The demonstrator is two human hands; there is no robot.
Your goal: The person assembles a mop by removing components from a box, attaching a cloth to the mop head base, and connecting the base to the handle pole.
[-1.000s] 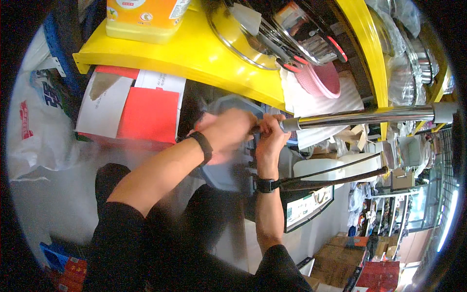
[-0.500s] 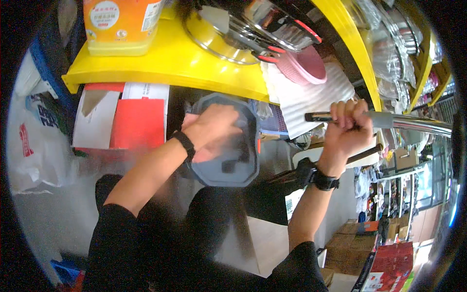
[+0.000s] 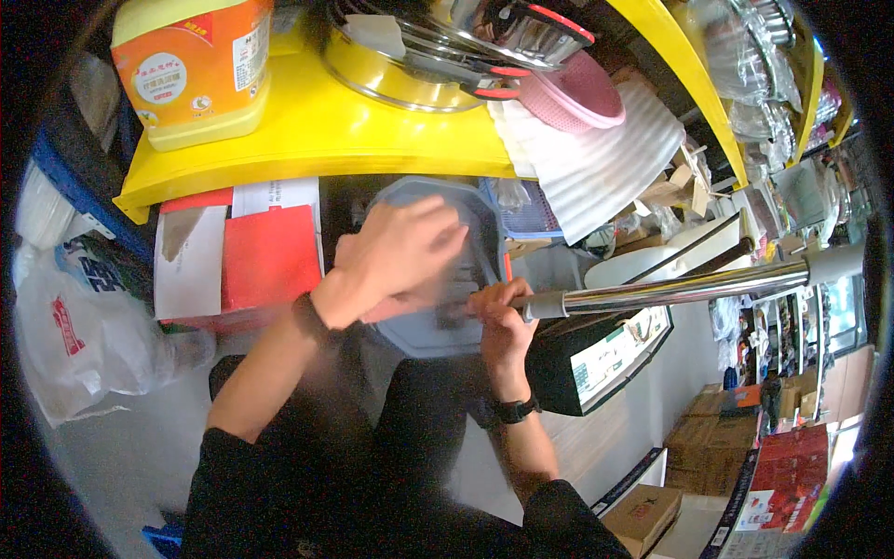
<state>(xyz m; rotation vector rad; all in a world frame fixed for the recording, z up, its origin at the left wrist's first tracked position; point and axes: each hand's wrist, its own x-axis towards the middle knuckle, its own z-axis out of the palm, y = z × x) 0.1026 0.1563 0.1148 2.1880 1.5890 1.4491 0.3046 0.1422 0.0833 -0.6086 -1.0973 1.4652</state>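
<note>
My right hand [image 3: 503, 312] is closed around the end of a shiny metal pole [image 3: 689, 287] with grey collars. The pole runs off to the right, and its held end is at the right side of a grey bucket [image 3: 438, 337]. Over the bucket's left half hovers my left hand [image 3: 396, 247], smeared by motion, so its grip is unclear. Something pink [image 3: 405, 303] shows beneath that hand, too blurred to name. Dark shapes inside the bucket are partly hidden by the hand.
Above the bucket, a yellow shelf [image 3: 372, 154] holds an orange-and-yellow jug [image 3: 191, 79], steel pots [image 3: 400, 84] and a pink basket [image 3: 587, 93]. Red and white boxes [image 3: 270, 256] stand left of the bucket. A white plastic bag [image 3: 84, 317] lies farther left, cardboard boxes [image 3: 708, 438] at right.
My right hand has moved left and down with the pole, bringing its end to the bucket. My left hand stays over the bucket, shifted slightly. The view has turned a little.
</note>
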